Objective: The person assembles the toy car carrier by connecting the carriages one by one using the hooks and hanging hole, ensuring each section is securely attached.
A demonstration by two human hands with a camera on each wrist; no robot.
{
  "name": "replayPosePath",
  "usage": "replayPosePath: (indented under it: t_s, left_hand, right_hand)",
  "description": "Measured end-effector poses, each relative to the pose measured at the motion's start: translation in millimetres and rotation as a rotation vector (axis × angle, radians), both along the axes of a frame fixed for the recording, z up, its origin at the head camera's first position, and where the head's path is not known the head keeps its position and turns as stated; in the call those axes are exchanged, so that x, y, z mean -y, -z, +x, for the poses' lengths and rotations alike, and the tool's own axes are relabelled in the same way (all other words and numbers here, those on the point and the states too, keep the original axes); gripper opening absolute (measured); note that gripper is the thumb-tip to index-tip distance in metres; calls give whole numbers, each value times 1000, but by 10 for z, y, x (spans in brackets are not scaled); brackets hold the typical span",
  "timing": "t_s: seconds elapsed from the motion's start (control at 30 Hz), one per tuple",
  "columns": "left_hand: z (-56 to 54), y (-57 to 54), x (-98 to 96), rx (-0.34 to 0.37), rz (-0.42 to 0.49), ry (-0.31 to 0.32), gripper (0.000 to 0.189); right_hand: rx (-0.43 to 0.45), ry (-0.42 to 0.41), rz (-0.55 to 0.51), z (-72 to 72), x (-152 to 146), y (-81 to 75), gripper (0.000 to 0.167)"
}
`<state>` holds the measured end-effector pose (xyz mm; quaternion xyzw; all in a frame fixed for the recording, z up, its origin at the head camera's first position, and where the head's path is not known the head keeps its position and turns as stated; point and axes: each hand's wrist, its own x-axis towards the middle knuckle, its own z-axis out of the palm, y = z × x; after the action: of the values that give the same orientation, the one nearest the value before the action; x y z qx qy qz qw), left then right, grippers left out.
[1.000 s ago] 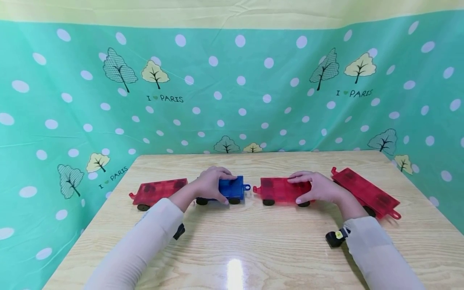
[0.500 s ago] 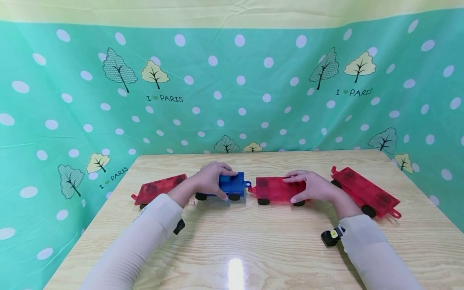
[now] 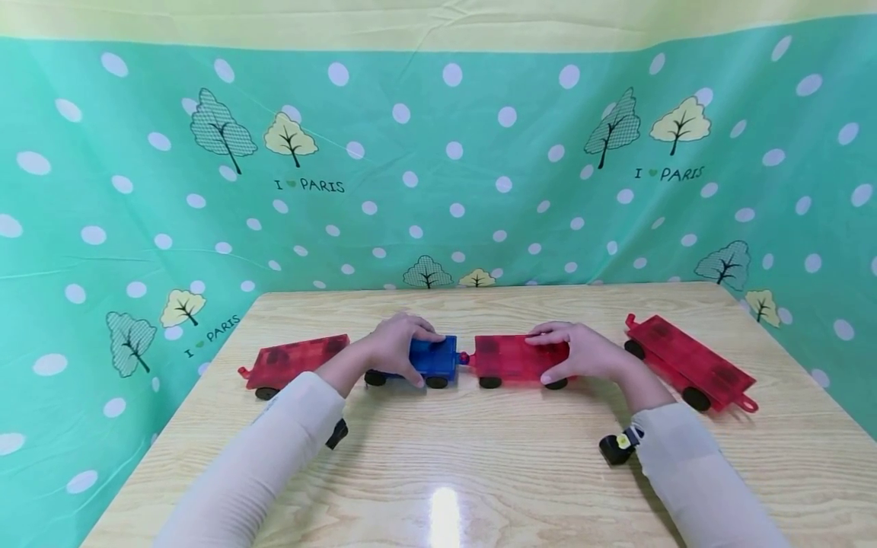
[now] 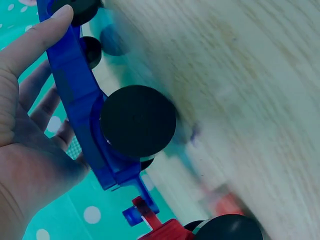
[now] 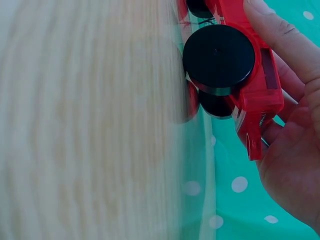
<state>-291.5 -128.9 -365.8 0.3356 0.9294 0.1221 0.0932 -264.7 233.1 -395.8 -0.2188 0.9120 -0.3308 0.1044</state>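
Note:
My left hand [image 3: 396,346] grips a blue toy train car [image 3: 435,359] from above, thumb on the near side. The blue car's ring meets the hook of a red toy train car [image 3: 503,358], at mid-table. That red car is held by my right hand [image 3: 582,350], thumb in front and fingers over the top. In the left wrist view, the blue car's other end has a peg [image 4: 132,215] crossed by a red coupling piece [image 4: 146,212]. A ring [image 5: 254,142] hangs free at the held red car's rear in the right wrist view.
A second red car [image 3: 294,361] stands at the left, partly behind my left forearm. Another red car [image 3: 692,361] sits slanted at the right. The wooden table [image 3: 438,449] ends against a green dotted cloth [image 3: 438,190]. Small black cameras hang at both wrists.
The red car in my right hand has moved left, and its hook has closed the gap to the blue car's ring. The blue car rose slightly, then came down a little to the left.

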Motion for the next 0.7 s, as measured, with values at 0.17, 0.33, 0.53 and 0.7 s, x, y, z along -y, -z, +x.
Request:
replayPosePath:
  t_s: [0.17,0.33,0.53,0.7]
  left_hand:
    - [2,52,48,71,76,9,78]
    - [-4,96,105,97,129,21,76]
    - [4,115,197,115,170,7,76]
    - [19,118,236,111,176,10,75]
  right_hand:
    - [-6,-28,-13,7,-29,-12,65]
    - [20,-38,-61,23,-92,-27,65]
    - [17,8,-58,56,-193,-48,67]
    - [18,10,-74,91,-266,-42,69]
